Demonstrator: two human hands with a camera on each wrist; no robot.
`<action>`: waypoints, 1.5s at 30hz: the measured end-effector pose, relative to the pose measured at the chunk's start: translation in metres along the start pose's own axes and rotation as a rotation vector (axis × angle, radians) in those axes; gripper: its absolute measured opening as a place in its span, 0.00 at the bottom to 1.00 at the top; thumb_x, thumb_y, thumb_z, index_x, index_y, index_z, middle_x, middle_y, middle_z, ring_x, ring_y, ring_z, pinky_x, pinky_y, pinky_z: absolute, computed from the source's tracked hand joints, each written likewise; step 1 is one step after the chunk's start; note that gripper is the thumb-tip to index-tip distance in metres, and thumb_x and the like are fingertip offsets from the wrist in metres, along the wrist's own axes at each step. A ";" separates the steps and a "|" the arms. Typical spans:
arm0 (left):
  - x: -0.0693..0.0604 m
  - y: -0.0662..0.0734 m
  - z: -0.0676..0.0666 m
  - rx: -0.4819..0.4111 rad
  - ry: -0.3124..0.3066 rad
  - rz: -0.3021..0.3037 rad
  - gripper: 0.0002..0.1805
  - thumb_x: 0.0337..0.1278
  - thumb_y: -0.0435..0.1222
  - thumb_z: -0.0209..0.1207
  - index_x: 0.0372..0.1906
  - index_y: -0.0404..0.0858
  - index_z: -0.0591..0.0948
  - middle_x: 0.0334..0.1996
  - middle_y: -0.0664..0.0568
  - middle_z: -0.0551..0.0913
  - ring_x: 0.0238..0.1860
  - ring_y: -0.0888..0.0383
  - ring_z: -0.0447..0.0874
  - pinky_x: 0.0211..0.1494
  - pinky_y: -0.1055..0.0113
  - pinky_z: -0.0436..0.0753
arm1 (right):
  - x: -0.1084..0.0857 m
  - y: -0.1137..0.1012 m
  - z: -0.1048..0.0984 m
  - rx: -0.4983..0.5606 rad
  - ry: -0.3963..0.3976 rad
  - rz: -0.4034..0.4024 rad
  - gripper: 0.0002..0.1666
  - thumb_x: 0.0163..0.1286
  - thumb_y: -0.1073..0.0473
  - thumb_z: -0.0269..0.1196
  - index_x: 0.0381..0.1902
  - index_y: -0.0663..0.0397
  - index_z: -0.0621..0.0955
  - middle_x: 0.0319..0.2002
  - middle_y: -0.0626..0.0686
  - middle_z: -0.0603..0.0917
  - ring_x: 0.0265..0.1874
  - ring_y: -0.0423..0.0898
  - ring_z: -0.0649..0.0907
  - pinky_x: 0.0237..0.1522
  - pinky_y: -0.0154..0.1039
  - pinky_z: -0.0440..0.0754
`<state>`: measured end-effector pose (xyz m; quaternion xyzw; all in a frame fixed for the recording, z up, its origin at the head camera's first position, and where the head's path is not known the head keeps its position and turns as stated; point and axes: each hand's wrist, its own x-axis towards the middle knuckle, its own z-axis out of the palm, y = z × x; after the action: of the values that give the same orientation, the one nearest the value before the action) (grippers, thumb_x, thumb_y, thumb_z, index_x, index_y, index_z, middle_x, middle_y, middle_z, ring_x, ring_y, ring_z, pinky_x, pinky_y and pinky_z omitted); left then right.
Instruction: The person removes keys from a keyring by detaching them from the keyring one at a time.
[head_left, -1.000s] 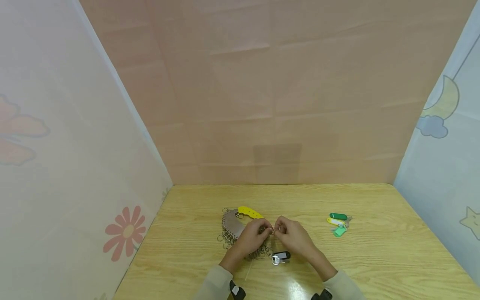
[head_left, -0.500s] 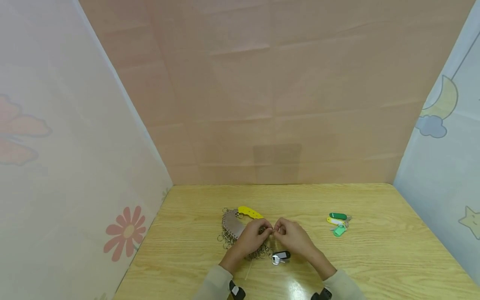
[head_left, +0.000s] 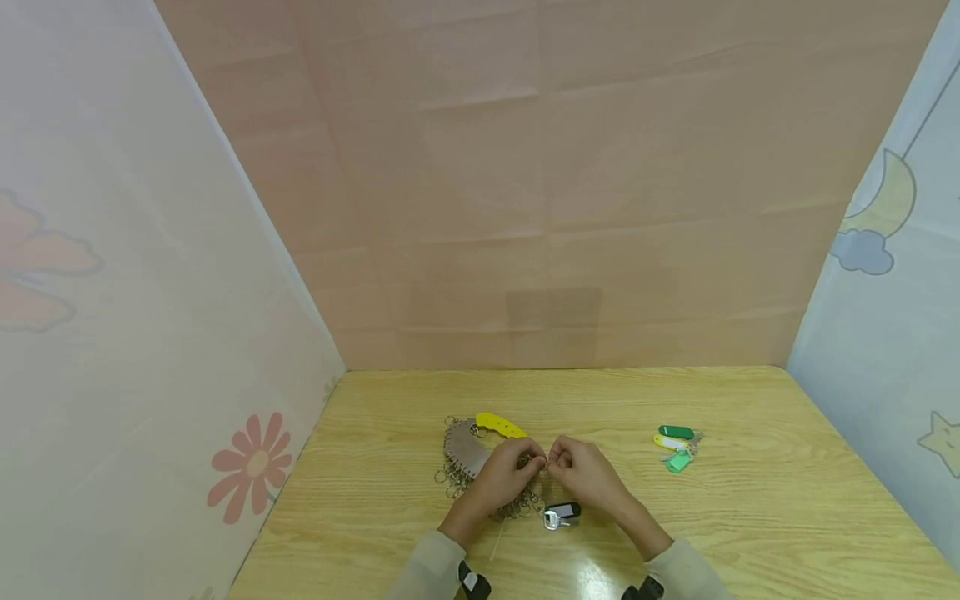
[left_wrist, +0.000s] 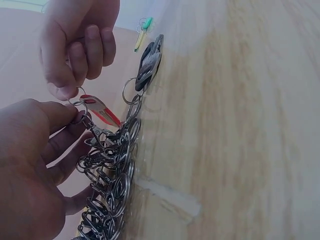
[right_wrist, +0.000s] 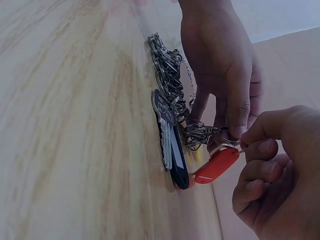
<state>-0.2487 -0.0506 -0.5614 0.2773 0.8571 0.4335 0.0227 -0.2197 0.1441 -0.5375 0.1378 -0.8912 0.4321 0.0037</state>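
My left hand point(head_left: 501, 477) pinches a small metal split ring point(left_wrist: 80, 106) that hangs on a swivel clasp. Facing it, my right hand point(head_left: 588, 477) pinches the thin wire ring of a red key tag point(right_wrist: 217, 166) between thumb and forefinger. Both rings meet at the fingertips; whether they are linked is hard to tell. Under the left hand lies a curved grey key holder point(head_left: 463, 448) with a yellow handle point(head_left: 498, 424), its edge hung with many clasps and rings point(left_wrist: 112, 175). A black key tag point(right_wrist: 179, 162) with a silver key point(head_left: 552, 521) lies below the hands.
Several keys with a dark green tag point(head_left: 677, 432), a yellow tag point(head_left: 670, 443) and a light green tag point(head_left: 678, 462) lie on the wooden table point(head_left: 750, 517) to the right. A thin pale strip point(head_left: 498, 539) extends from the holder's near edge.
The fingertips of my right hand have shifted slightly at the rings. My left hand, the key holder and the loose keys stay in place.
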 end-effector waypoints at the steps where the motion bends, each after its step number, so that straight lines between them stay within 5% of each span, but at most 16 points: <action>1: 0.000 0.000 0.000 0.001 0.000 -0.003 0.06 0.79 0.39 0.60 0.45 0.45 0.87 0.42 0.57 0.89 0.41 0.72 0.79 0.48 0.72 0.81 | 0.000 0.000 0.000 0.008 0.000 0.000 0.06 0.69 0.65 0.66 0.33 0.51 0.81 0.20 0.43 0.75 0.18 0.33 0.70 0.22 0.30 0.67; 18: 0.000 -0.002 -0.001 0.025 0.010 -0.005 0.07 0.80 0.41 0.60 0.46 0.45 0.87 0.44 0.58 0.89 0.44 0.70 0.81 0.50 0.71 0.82 | 0.001 0.001 0.002 -0.025 0.016 0.055 0.04 0.69 0.64 0.66 0.34 0.50 0.83 0.21 0.43 0.76 0.18 0.35 0.71 0.21 0.30 0.66; 45: -0.001 -0.004 -0.002 0.010 0.005 -0.030 0.06 0.80 0.40 0.60 0.46 0.46 0.86 0.42 0.59 0.88 0.42 0.71 0.80 0.47 0.71 0.81 | -0.001 -0.006 -0.012 0.050 0.001 -0.034 0.05 0.73 0.64 0.65 0.36 0.50 0.82 0.20 0.43 0.72 0.16 0.32 0.66 0.21 0.29 0.63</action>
<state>-0.2500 -0.0542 -0.5631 0.2633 0.8635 0.4294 0.0255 -0.2190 0.1498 -0.5254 0.1528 -0.8777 0.4541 0.0079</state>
